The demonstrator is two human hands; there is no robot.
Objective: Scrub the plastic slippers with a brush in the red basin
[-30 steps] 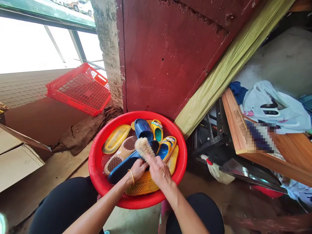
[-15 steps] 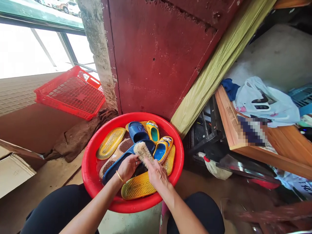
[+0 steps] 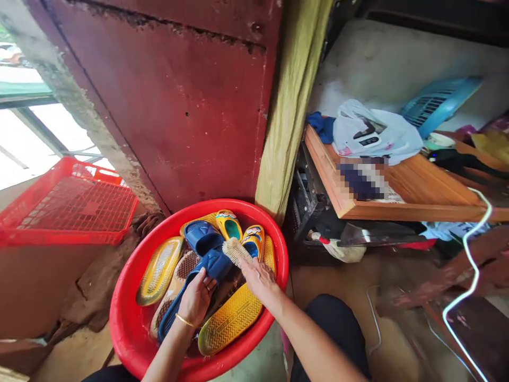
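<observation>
My left hand [image 3: 195, 298] grips a dark blue slipper [image 3: 212, 266] by its side, thumb on top near the strap. In my right hand [image 3: 258, 276] is a scrub brush [image 3: 235, 251] with pale bristles, held just right of that slipper's strap. Both hands are over a red basin [image 3: 124, 297] packed with footwear. A second blue slipper [image 3: 202, 236] lies behind the held one. Two small yellow clogs [image 3: 229, 225] with cartoon decorations sit at the back right. Yellow soles [image 3: 234, 318] face upward, and a tan slipper [image 3: 169, 300] is partly covered by the blue one.
Behind the basin stands a dark red metal door [image 3: 191, 116], with a yellowish cloth [image 3: 284, 122] hanging beside it. A red plastic crate [image 3: 75, 201] is at left. To the right, a wooden tray-like surface [image 3: 429, 183] carries a white plastic bag [image 3: 374, 130].
The view has swung to the right. The brush has come off the blue slipper's strap and moved right, and my left hand now shows a clearer hold on the slipper.
</observation>
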